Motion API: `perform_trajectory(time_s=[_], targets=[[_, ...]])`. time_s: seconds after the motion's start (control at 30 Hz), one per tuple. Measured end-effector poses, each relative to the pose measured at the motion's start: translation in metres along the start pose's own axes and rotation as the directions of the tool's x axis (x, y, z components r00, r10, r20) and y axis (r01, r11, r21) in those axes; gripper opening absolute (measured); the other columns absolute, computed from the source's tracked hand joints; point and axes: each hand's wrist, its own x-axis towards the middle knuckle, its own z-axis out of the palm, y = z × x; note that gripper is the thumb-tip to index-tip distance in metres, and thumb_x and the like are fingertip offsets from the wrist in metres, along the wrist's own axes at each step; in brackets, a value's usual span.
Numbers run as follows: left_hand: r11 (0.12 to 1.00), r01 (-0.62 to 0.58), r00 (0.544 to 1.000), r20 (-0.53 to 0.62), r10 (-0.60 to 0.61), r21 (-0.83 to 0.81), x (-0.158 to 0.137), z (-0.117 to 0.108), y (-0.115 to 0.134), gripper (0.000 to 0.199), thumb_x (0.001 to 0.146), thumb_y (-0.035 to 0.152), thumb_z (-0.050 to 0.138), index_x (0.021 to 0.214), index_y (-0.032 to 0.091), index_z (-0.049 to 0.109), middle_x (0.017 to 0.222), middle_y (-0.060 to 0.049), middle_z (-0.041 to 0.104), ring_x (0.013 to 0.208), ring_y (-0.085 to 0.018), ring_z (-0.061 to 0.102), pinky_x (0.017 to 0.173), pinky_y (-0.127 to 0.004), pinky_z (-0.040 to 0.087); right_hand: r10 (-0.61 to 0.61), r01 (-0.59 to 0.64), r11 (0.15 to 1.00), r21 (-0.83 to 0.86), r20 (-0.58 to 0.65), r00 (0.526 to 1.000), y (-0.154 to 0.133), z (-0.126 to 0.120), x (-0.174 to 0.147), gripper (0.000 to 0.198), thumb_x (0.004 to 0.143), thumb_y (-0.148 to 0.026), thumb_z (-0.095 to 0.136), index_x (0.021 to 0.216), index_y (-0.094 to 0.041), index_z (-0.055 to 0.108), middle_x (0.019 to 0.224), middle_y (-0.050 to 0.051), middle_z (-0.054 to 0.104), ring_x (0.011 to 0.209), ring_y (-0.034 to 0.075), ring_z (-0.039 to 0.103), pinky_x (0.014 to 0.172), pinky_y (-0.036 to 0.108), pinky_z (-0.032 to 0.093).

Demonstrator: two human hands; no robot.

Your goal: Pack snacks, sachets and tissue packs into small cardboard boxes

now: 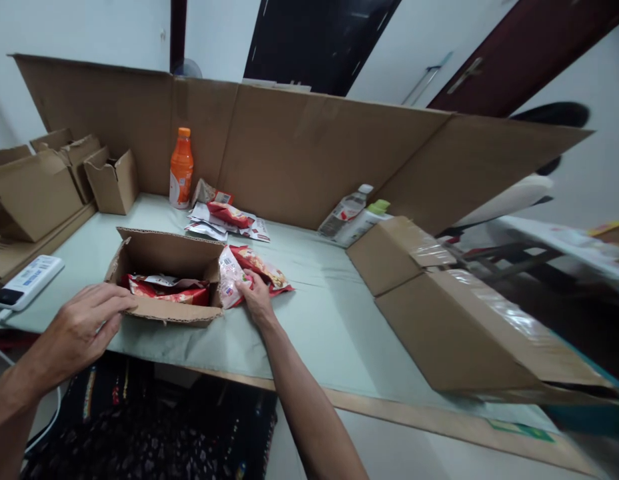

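My left hand (87, 323) is closed at the left front corner of an open cardboard box (172, 312), its fingertips on the rim. Inside the box lie red-and-white snack packets (172, 293), partly hidden by the front wall. At the box's right side, my right hand (257, 301) grips a pink-and-white snack packet (229, 272) between thumb and fingers. A red snack packet (267, 267) lies on the table just behind and to the right of it, partly covered.
Behind the box, several packets (224, 217) are piled beside an orange bottle (181, 170). Small cardboard boxes (112, 183) and a white power bank (32, 280) are at left. Two bottles (345, 212) lean at the back right, near a large carton (439, 320). A cardboard screen (299, 153) borders the table.
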Motion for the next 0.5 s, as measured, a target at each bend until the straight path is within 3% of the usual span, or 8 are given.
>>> perform_trajectory(time_s=[0.17, 0.3, 0.5], targets=[[0.999, -0.003, 1.000, 0.024, 0.004, -0.046, -0.008, -0.012, 0.014, 0.029, 0.099, 0.009, 0.045, 0.108, 0.019, 0.070, 0.105, -0.006, 0.077, 0.100, -0.017, 0.073, 0.089, -0.028, 0.060, 0.030, -0.031, 0.999, 0.031, 0.036, 0.999, -0.009, -0.001, -0.003, 0.071, 0.064, -0.058, 0.079, 0.121, -0.017, 0.070, 0.122, 0.012, 0.075, 0.110, 0.030, 0.069, 0.098, 0.045, 0.054], [0.998, 0.055, 0.997, 0.051, -0.053, -0.040, -0.005, -0.015, 0.014, 0.029, 0.099, 0.015, 0.044, 0.102, 0.019, 0.073, 0.111, -0.009, 0.079, 0.108, -0.021, 0.073, 0.096, -0.035, 0.061, 0.058, -0.067, 0.994, 0.086, 0.102, 0.993, -0.018, -0.001, -0.007, 0.067, 0.070, -0.070, 0.071, 0.113, -0.018, 0.074, 0.117, 0.011, 0.078, 0.104, 0.029, 0.072, 0.089, 0.043, 0.058], [0.999, 0.030, 1.000, 0.002, -0.030, 0.014, 0.002, -0.004, -0.002, 0.027, 0.098, 0.016, 0.048, 0.109, 0.022, 0.072, 0.127, -0.010, 0.074, 0.122, -0.026, 0.069, 0.102, -0.045, 0.057, 0.079, -0.093, 0.991, 0.099, 0.130, 0.988, -0.016, -0.002, -0.006, 0.063, 0.061, -0.055, 0.086, 0.110, -0.018, 0.076, 0.108, 0.009, 0.080, 0.098, 0.029, 0.073, 0.093, 0.045, 0.056]])
